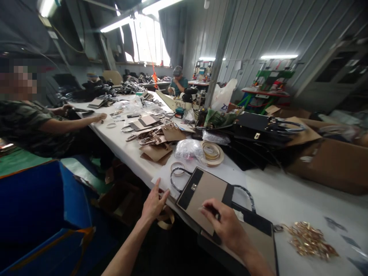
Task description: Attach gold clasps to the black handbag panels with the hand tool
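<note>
A beige and black handbag (211, 186), with dark looped handles on both sides and a small metal clasp, lies opened out flat along the table's front edge. Over its middle is my right hand (225, 222), thumb and fingers pinched together. Something small and whitish shows at the fingertips, too small to name. My left hand (153, 203) is at the table edge left of the bag, thumb and index finger spread, holding nothing visible. Beyond it sits a roll of tape (177, 168). A strip of tape (166, 219) hangs below the edge.
Gold metal fittings (312, 239) lie heaped at the right. Farther back are larger tape rolls (212, 152), a plastic bag (189, 150), stacked panels (156, 147) and a black handbag (255, 128). A blue bin (69, 195) stands left; a co-worker (37, 122) works across there.
</note>
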Demonstrator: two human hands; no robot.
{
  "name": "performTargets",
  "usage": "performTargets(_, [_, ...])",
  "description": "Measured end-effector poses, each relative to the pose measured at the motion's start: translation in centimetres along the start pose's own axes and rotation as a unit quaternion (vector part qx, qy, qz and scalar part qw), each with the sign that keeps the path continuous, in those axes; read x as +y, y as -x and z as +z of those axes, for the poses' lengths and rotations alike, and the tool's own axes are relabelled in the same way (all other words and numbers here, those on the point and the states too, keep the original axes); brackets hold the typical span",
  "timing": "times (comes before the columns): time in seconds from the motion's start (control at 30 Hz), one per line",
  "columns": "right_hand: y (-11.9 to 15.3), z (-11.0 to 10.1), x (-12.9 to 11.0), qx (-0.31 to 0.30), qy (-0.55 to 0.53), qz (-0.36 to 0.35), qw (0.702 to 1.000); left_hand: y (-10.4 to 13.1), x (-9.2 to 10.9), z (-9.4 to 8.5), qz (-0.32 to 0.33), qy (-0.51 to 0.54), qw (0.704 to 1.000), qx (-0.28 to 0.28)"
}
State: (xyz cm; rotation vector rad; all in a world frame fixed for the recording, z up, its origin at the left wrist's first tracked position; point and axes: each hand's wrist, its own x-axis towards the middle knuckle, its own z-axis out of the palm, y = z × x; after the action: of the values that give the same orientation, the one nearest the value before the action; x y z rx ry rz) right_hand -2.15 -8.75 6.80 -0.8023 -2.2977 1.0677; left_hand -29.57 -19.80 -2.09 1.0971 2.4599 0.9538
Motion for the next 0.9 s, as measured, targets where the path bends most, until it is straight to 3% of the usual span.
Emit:
performTargets(0.07, [-2.1, -0.5, 0.6, 0.027, -0.022, 0.023, 0.999, 0.2, 1.0, -0.5, 0.038, -0.040, 0.994, 0.098])
performTargets(0.13, [-4.1, -0.6, 1.7, 0.048, -0.052, 0.039, 0.997, 0.4, 2.5, -0.8, 0.083, -0.026, 0.987, 0.131])
performTargets(0.27, [-7.0, 0.3, 3.9, 0.050, -0.116, 0.079, 0.989, 0.3, 6.1, -0.3, 0.113, 0.043, 0.993, 0.000])
performTargets(0.37, [-8.2, 1.0, 5.2, 0.028, -0.111, 0.095, 0.989, 0.2, 7.9, 1.1, 0.089, 0.013, 0.993, -0.073])
performTargets(0.53, [-9.5, 1.3, 6.6, -0.014, -0.056, 0.087, 0.995, 0.4, 8.9, 2.9, 0.085, -0.036, 0.993, -0.075])
performTargets(0.7, [-10.8, 1.4, 7.1, -0.044, -0.017, 0.067, 0.997, 0.4, 8.9, 3.4, 0.061, -0.006, 0.995, -0.074])
performTargets(0.9, [-11.9, 1.5, 7.0, -0.091, 0.002, 0.074, 0.993, 0.4, 8.1, 4.1, 0.078, 0.013, 0.995, -0.060])
